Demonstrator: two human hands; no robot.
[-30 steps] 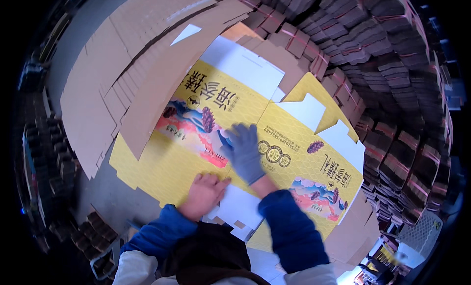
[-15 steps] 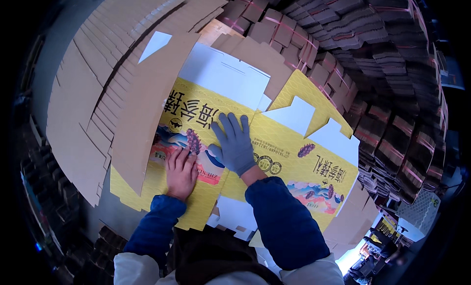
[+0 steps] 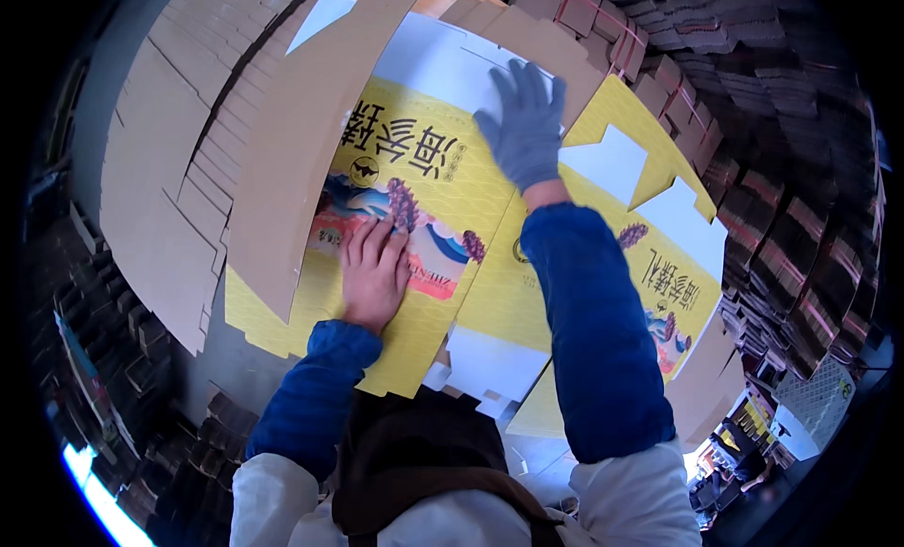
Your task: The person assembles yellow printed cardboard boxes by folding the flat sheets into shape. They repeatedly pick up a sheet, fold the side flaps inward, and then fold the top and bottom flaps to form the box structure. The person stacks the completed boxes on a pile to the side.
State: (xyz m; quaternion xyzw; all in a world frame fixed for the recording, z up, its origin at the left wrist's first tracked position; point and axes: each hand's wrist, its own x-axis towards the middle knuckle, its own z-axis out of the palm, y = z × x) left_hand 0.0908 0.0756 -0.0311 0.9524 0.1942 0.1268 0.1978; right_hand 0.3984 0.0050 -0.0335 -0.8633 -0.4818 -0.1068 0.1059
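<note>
Dim workroom all round me, grey floor (image 3: pixel 221 368) showing at left. Before me the yellow carton (image 3: pixel 499 297) lies flat on brown cardboard (image 3: pixel 527 29), bearing two printed pictures, a large one (image 3: pixel 443 246) on its left panel and a small one (image 3: pixel 667 345) on its right. My bare left hand (image 3: pixel 375 279) rests palm down on the large picture, open, fingers nearly together, gripping nothing. My right hand (image 3: pixel 525 128), in the one grey glove, is stretched farther out, fingers spread wide over the right end of the white flap (image 3: pixel 424 53), holding nothing; how hard it presses I can't tell. Both arms wear blue sleeves (image 3: pixel 598 340), the right reaching nearly straight, the left shorter. One brown sheet (image 3: pixel 282 170) overlaps the carton's left side, beside a fanned pile (image 3: pixel 169 152) of more. Strapped bundles (image 3: pixel 772 255), too many to count, line the right, above one pale crate (image 3: pixel 815 396).
</note>
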